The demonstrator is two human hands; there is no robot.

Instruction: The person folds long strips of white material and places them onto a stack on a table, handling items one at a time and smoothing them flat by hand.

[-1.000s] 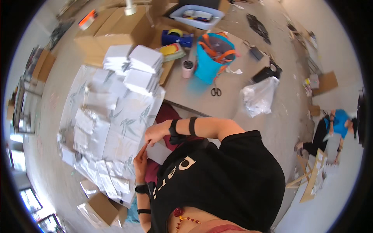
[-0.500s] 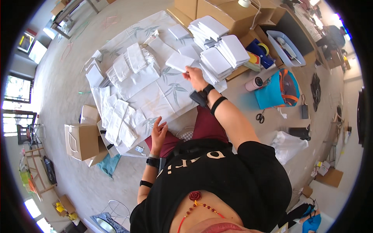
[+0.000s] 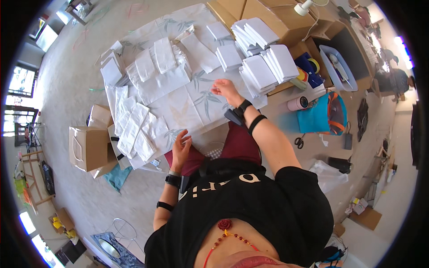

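Observation:
My right hand (image 3: 226,89) hovers over the leaf-patterned cloth on the table (image 3: 187,105), holding nothing, its fingers loosely apart. Just beyond it stands a short stack of flat white rectangular packets (image 3: 229,57). Taller white stacks (image 3: 259,71) are piled to the right of that, and a single white packet (image 3: 218,31) lies behind. By the table's near edge my left hand (image 3: 181,146) is empty with its fingers apart. White plastic bags (image 3: 138,131) lie in a heap to its left, and more folded white bags (image 3: 163,60) are spread farther back.
Open cardboard boxes (image 3: 277,22) stand behind the stacks, with a blue tray (image 3: 337,67) at the far right. A pink cup (image 3: 297,103), a blue bag (image 3: 321,115) and black scissors (image 3: 299,141) are on the right. Another cardboard box (image 3: 88,148) sits left of the table.
My right hand has let go of the white packet, which now rests on the short stack, and has drawn back slightly. My left hand stays nearly where it was. The view has shifted a little.

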